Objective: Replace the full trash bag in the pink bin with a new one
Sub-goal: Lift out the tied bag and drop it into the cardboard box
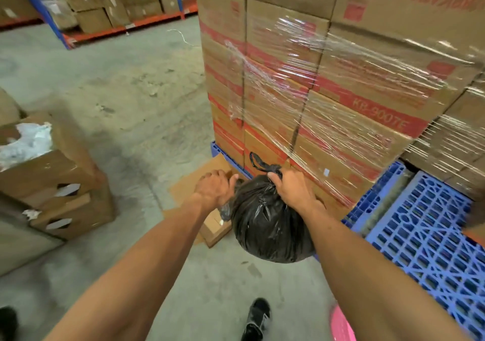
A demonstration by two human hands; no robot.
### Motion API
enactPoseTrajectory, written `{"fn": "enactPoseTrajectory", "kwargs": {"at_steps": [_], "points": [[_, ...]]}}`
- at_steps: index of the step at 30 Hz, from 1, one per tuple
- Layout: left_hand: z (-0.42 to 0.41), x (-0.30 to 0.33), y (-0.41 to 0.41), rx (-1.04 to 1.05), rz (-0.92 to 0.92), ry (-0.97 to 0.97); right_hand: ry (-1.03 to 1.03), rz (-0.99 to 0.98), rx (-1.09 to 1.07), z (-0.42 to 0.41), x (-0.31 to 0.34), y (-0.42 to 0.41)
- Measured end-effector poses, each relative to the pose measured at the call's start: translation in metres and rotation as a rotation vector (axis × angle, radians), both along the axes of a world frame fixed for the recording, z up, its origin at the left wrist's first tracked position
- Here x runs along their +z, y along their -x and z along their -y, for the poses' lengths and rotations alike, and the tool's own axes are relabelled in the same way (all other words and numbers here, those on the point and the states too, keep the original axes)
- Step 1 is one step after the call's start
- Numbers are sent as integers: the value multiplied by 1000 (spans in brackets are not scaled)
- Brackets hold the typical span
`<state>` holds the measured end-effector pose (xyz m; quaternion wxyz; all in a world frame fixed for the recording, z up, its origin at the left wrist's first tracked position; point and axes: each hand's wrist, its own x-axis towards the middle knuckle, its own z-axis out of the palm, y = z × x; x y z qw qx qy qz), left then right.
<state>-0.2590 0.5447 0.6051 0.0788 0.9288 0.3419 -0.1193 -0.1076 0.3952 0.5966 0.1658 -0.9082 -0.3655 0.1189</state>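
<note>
A full black trash bag (267, 225) hangs in the air in front of me, its top tied into a knot with a loop sticking up. My right hand (291, 190) grips the knotted neck of the bag. My left hand (214, 187) is closed on a tail of the same black plastic at the bag's left side. A sliver of the pink bin (341, 327) shows at the bottom edge, partly hidden behind my right forearm.
A tall stack of shrink-wrapped cartons (328, 91) stands on blue plastic pallets (425, 238) right behind the bag. A small box (214, 226) and flat cardboard lie on the concrete floor below. Open cartons (49, 172) stand at left. My shoe (257, 317) is below.
</note>
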Motion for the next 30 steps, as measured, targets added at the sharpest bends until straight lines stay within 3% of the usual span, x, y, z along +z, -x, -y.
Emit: {"fn": "enactPoseTrajectory", "kwargs": {"at_steps": [8, 18, 25, 30], "points": [[-96, -39, -19, 89, 2, 41, 88, -70, 81, -111, -39, -32], [-225, -118, -23, 26, -77, 33, 165, -139, 85, -246, -117, -43], [-309, -160, -13, -110, -236, 52, 240, -218, 34, -328, -175, -28], [-346, -173, -9, -58, -217, 80, 327, -348, 36, -364, -201, -11]]}}
